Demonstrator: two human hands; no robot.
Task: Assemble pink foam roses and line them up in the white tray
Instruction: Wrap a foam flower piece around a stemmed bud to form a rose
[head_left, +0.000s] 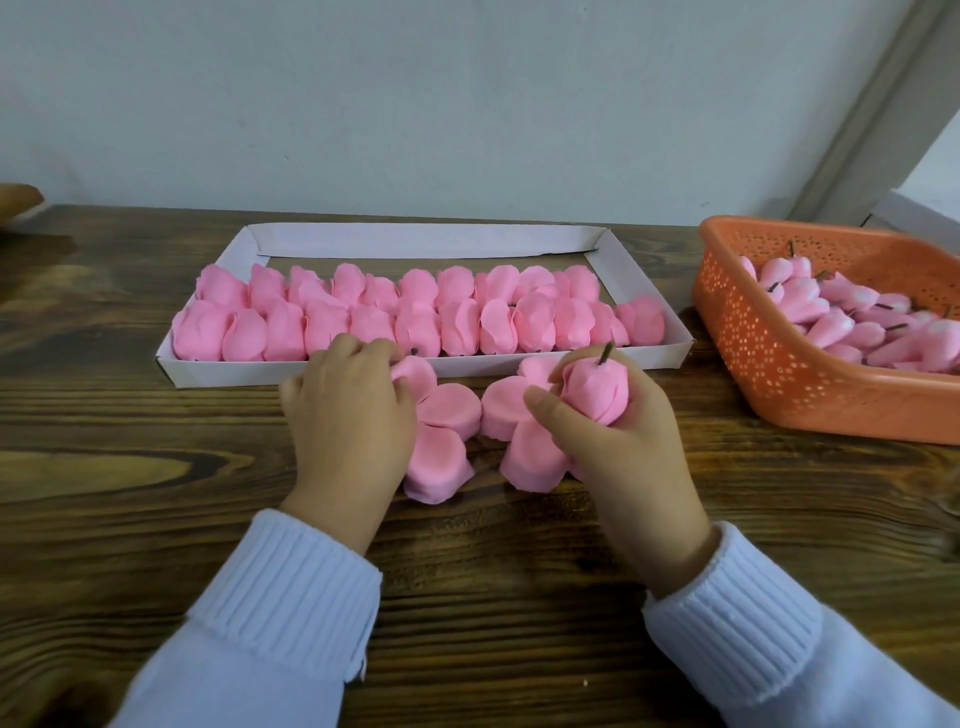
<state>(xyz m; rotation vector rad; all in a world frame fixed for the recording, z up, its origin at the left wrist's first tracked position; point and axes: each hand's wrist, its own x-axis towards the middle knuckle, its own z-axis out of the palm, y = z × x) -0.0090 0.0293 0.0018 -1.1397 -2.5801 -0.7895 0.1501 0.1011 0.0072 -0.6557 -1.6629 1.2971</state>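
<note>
The rose bud (592, 397) sits in the right hand (608, 447), fingers and thumb curled round its body, stem up. Such foam is probably feather-light, soft and easily creased, so it is best held round the base, not by the petal edges. The left hand (348, 415) curls its fingertips onto the left petal stack (441, 415); a second petal stack (519, 431) lies at its 3 o'clock. Each shows three lobes. At 12 o'clock the white tray (415, 240) holds two rows of roses (415, 317) — roughly ten behind, a dozen in front. At 2 o'clock stands one orange basket (769, 358) of buds.
</note>
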